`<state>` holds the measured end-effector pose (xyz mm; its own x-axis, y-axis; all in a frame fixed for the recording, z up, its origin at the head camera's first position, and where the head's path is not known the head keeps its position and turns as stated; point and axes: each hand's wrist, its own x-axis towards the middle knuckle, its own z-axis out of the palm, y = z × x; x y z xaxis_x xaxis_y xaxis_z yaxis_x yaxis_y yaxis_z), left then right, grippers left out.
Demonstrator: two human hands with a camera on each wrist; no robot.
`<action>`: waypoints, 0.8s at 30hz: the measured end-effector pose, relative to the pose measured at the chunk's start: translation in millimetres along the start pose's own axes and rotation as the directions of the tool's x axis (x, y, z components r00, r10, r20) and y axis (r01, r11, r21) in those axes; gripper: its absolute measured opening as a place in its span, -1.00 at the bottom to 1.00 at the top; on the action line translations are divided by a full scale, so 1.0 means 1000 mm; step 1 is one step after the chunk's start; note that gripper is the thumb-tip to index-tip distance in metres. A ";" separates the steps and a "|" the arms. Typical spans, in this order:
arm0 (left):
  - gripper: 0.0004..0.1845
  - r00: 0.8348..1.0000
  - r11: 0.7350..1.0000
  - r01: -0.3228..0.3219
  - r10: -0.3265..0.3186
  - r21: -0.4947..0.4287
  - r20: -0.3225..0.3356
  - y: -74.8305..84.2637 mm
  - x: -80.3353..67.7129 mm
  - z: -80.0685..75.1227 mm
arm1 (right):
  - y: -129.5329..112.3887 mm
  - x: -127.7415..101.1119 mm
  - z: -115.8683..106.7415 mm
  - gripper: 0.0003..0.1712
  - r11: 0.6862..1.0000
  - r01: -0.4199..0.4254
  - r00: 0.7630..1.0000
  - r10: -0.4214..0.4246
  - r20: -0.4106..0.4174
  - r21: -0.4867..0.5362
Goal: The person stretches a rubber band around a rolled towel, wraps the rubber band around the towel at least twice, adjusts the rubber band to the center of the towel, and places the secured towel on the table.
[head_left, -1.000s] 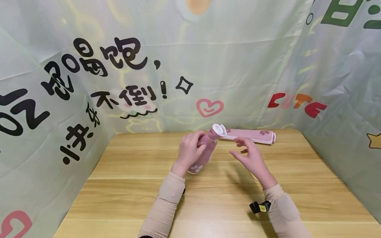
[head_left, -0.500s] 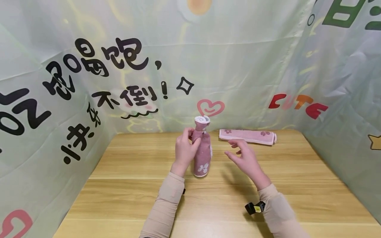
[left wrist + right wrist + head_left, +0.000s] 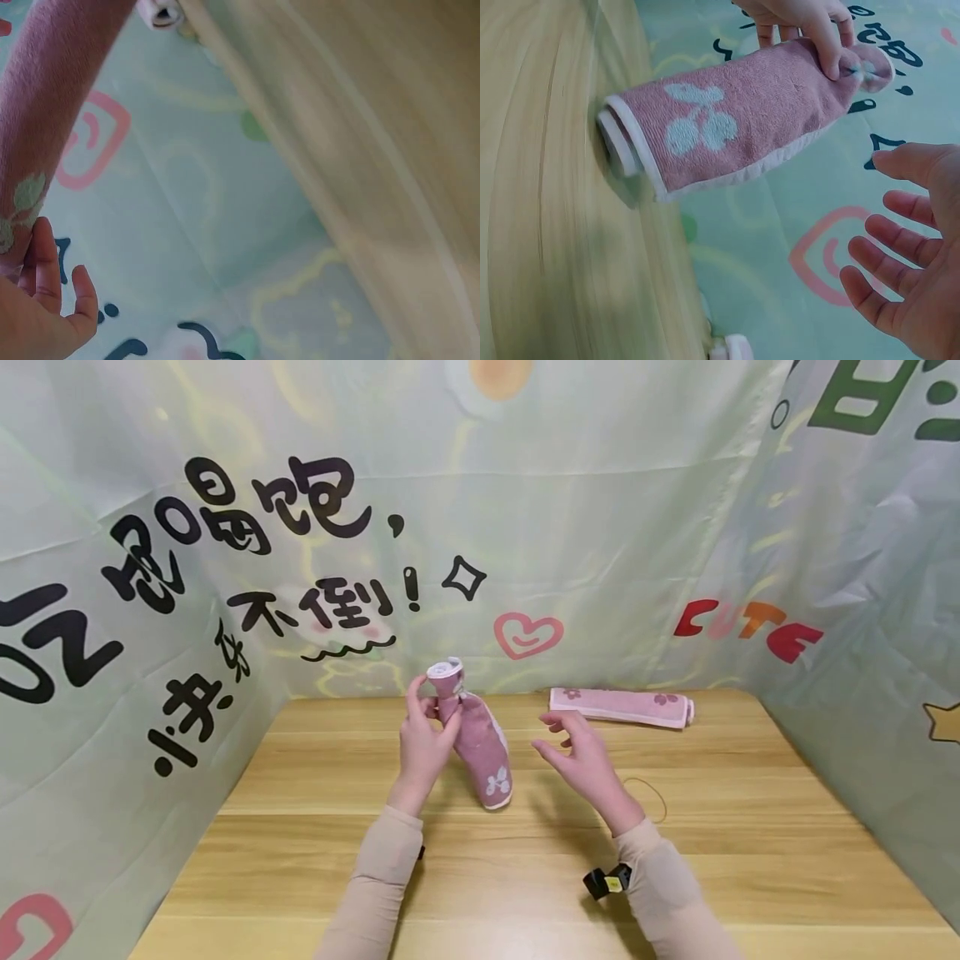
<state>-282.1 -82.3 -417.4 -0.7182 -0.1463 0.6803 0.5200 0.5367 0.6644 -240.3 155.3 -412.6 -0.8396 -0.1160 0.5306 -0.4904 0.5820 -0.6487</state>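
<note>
On the bench [image 3: 315,827], our left hand [image 3: 422,745] pinches the neck of a rolled pink towel [image 3: 480,747], standing it tilted on its lower end. Our right hand [image 3: 581,760] hovers beside it, fingers spread and holding nothing. We judge binding comes next; a rubber band [image 3: 645,797] lies near.

Wooden table [image 3: 525,877], printed green backdrop [image 3: 600,510]

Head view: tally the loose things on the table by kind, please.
Pink rolled towels: 2, one pinched near its top by the left hand, standing tilted, one lying at the table's back
Rubber bands: 1
Total: 3
</note>
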 end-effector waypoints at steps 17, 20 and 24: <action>-0.03 0.981 0.978 0.144 -0.121 -0.149 0.154 -0.023 -0.007 -0.045 | -0.028 0.012 0.045 -0.56 0.998 0.055 0.997 -0.055 0.056 0.008; -0.04 0.964 0.966 0.197 -0.160 -0.166 0.212 -0.021 -0.007 -0.054 | -0.036 0.014 0.056 -0.56 0.999 0.053 0.996 -0.054 0.069 0.009; -0.16 0.921 0.951 0.270 -0.210 -0.148 0.328 -0.007 -0.003 -0.068 | -0.046 0.017 0.067 -0.57 0.995 0.095 0.993 -0.095 0.072 0.012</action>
<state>-252.1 -142.5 -403.4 -0.9224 0.0251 0.3855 0.3696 0.3479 0.8616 -247.5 72.6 -410.9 -0.8036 -0.2284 0.5496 -0.5704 0.5591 -0.6017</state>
